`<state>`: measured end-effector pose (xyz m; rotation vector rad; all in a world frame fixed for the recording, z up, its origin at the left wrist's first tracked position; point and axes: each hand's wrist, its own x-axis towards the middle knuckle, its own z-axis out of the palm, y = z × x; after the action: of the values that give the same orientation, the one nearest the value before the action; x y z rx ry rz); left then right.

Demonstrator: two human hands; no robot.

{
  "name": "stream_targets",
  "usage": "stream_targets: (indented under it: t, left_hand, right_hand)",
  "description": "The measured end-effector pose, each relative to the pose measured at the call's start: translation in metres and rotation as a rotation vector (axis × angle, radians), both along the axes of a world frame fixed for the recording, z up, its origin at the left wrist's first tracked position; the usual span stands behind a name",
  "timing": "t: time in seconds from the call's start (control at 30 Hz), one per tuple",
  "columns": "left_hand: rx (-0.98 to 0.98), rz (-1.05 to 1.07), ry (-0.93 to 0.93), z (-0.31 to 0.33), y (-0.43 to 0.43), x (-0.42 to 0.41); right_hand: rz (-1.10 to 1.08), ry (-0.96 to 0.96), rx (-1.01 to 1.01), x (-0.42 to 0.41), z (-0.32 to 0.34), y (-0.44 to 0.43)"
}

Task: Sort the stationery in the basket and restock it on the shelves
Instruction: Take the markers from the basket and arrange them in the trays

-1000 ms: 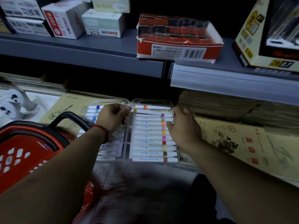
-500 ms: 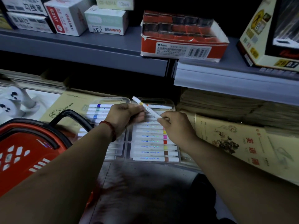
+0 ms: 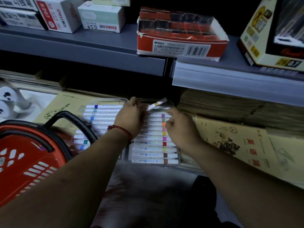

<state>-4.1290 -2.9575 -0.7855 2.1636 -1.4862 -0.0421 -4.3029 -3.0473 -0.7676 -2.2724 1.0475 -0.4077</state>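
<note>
An open clear marker case (image 3: 154, 162) lies on the low shelf, both halves filled with rows of white markers with coloured bands. My left hand (image 3: 131, 119) rests over the case's middle and pinches one white marker (image 3: 157, 104) with an orange-yellow band. The marker is lifted and tilted, its tip pointing up and right. My right hand (image 3: 181, 129) sits with curled fingers on the upper rows of the right half and grips nothing I can see. The red basket (image 3: 24, 162) with a black handle stands at the left and overlaps the case's left half.
Above runs a grey shelf (image 3: 98, 51) with white pen boxes (image 3: 102, 18), a red box of erasers (image 3: 179, 41) and a yellow display box (image 3: 269, 38). Brown paper stacks (image 3: 230, 112) and printed booklets (image 3: 238, 145) lie to the right of the case.
The loose marker passed from between both hands into my left hand and swung to point up and right. My right hand dropped back onto the rows in the right half.
</note>
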Motion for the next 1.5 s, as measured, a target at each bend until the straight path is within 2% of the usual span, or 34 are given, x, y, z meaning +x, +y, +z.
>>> stream_targets:
  t: [0.1, 0.3, 0.57, 0.73, 0.87, 0.93, 1.03, 1.13, 1.37, 1.5]
  left_hand:
    - [0.098, -0.005, -0.135, -0.001, -0.008, -0.009]
    - [0.134, 0.021, -0.189, -0.005, -0.023, -0.009]
    - [0.15, 0.034, -0.129, -0.001, -0.026, -0.01]
    - [0.301, 0.087, -0.164, 0.003, -0.022, -0.02]
    - [0.286, 0.077, -0.122, 0.004, -0.014, -0.025]
    - [0.24, 0.153, -0.037, 0.007, -0.011, -0.025]
    - [0.124, 0.3, 0.197, 0.012, -0.013, -0.018]
    - [0.087, 0.385, 0.352, 0.017, -0.013, -0.01]
    - [0.002, 0.482, 0.537, 0.023, -0.008, -0.009]
    - [0.011, 0.455, 0.476, 0.019, -0.008, -0.011]
  right_hand:
    - [0.005, 0.115, -0.064, -0.012, -0.004, -0.007]
    - [0.042, 0.242, -0.045, -0.019, -0.004, -0.012]
    - [0.058, 0.312, -0.015, -0.013, -0.006, -0.01]
    - [0.055, 0.314, 0.031, -0.009, -0.008, -0.009]
    - [0.031, 0.349, 0.067, -0.004, -0.007, -0.009]
    - [-0.001, 0.326, 0.048, -0.004, -0.006, -0.007]
    - [-0.057, 0.242, 0.031, -0.002, -0.006, -0.005]
    - [-0.104, 0.245, 0.064, 0.001, -0.005, -0.005]
    - [-0.123, 0.239, 0.097, 0.0, -0.006, -0.006]
    - [-0.094, 0.252, 0.076, -0.001, -0.005, -0.004]
